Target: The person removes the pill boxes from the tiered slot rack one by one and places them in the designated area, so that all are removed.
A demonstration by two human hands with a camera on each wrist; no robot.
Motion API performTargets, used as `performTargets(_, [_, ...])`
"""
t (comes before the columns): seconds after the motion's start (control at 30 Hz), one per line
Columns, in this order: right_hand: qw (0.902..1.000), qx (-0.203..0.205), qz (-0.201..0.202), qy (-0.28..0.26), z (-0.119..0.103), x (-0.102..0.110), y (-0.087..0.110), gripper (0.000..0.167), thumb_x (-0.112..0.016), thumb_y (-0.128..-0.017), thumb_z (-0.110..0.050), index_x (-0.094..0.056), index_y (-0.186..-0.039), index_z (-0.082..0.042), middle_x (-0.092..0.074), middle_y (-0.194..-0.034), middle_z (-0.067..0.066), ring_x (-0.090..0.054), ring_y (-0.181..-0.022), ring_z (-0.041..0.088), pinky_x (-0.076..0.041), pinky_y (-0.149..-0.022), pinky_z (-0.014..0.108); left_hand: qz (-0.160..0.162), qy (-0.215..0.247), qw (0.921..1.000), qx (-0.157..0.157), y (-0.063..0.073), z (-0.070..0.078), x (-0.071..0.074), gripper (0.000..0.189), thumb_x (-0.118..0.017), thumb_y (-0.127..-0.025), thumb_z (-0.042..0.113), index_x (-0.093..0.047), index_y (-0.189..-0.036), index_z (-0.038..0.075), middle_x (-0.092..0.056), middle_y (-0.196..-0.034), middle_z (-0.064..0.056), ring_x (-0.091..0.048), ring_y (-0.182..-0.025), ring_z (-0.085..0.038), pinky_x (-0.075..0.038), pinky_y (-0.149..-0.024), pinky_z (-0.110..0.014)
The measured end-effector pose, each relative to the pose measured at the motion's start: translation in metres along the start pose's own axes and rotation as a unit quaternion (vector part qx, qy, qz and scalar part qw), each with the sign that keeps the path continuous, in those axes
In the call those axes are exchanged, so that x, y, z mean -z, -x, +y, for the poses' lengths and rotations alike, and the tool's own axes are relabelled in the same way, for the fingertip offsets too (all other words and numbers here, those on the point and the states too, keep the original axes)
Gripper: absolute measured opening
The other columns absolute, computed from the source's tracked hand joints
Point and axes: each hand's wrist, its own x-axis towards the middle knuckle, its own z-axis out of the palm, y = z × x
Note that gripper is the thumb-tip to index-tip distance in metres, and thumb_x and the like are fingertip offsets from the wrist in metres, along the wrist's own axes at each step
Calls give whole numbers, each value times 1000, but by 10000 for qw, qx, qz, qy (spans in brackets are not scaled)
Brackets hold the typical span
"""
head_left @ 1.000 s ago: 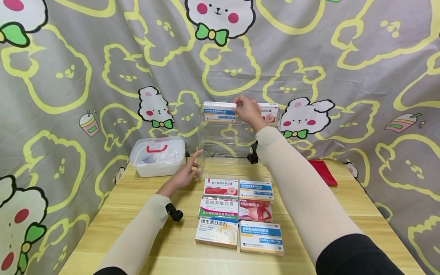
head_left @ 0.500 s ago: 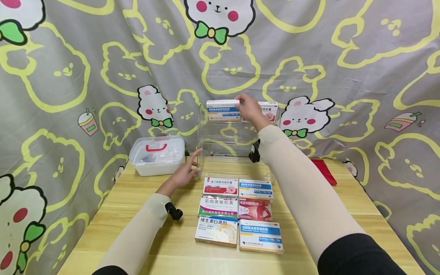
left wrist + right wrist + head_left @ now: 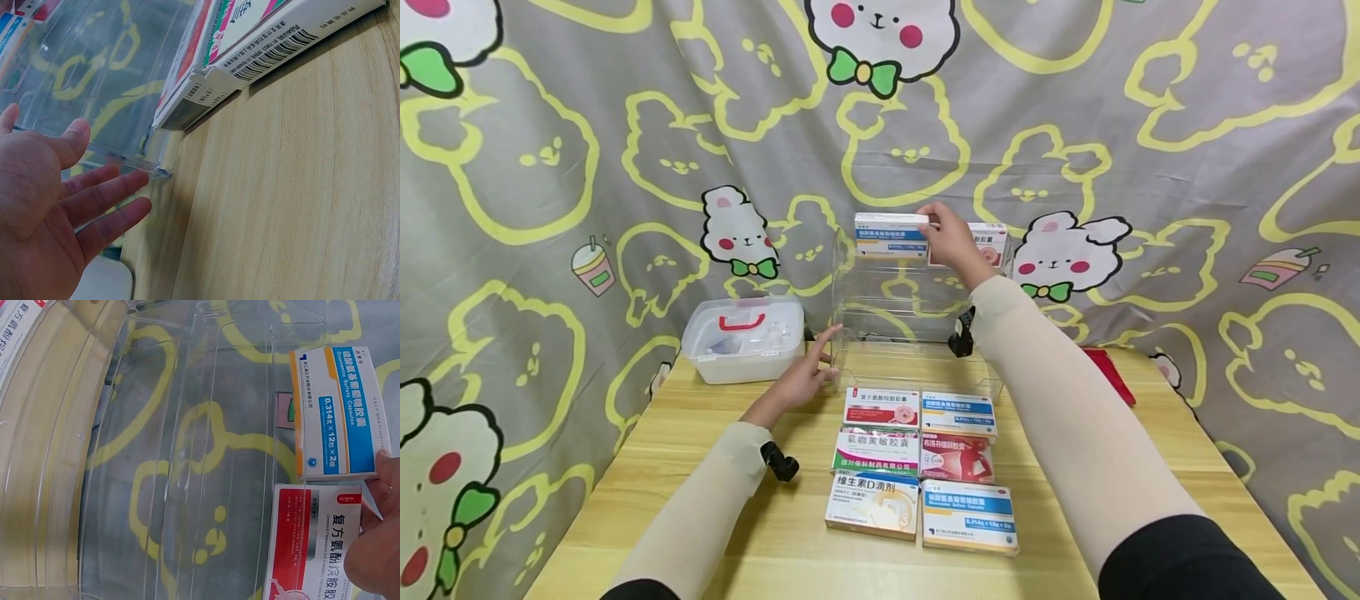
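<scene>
My right hand [image 3: 957, 242] pinches the right end of a blue-and-white medicine box [image 3: 891, 237] at the top tier of a clear acrylic rack [image 3: 880, 315]. Just right of it, a red-and-white medicine box [image 3: 312, 544] stands on that tier, partly covered by the hand in the head view. In the right wrist view the held box [image 3: 334, 415] sits close beside it, label outward. My left hand [image 3: 801, 379] is spread at the rack's lower left side, fingers extended. The left wrist view shows its fingers [image 3: 112, 222] by the rack's clear edge; whether they touch is hard to tell.
Several medicine boxes lie in two columns before the rack, among them a vitamin D box [image 3: 872, 504] and a red box [image 3: 957, 458]. A lidded plastic case [image 3: 745, 342] with a red handle stands left. A red pouch [image 3: 1108, 375] lies behind the right arm.
My right hand has shifted the blue-and-white box slightly right and up at the top tier. My left hand stays at the rack's side.
</scene>
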Motion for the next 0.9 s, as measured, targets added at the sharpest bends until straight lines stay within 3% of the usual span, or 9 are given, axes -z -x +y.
performTargets(0.27, [9995,130,157,-225,3,2,1,27,-48,-111,-19,-53,-136,-11,-60,-137,10,-58,-122,24,-45,-106,39,35,24,10000,-89,1,0,1,85,-60,-104,5,-11,-165,38,-60,-132,-32,-66,-110,-38,-58,-69,-38])
performTargets(0.5, [9993,207,209,-239,1,6,3,27,-48,-111,-19,-52,-137,-12,-55,-144,10,-52,-135,25,-44,-111,39,16,-12,9999,-142,3,0,1,86,-59,-104,5,-9,-163,43,-59,-133,-32,-62,-119,-40,-58,-74,-40])
performTargets(0.7, [9988,207,147,-409,-3,11,5,28,-46,-111,-20,-51,-138,-11,-53,-146,10,-55,-132,25,-49,-102,39,-2,36,10000,-70,3,2,1,86,-60,-105,7,-9,-163,47,-61,-132,-28,-64,-116,-38,-58,-74,-40])
performTargets(0.9, [9985,127,49,-529,-7,13,7,30,-45,-111,-21,-50,-140,-12,-53,-145,8,-57,-128,23,-50,-100,37,-3,52,10000,-77,4,3,2,85,-60,-104,6,-10,-164,42,-60,-132,-30,-64,-116,-39,-58,-73,-40])
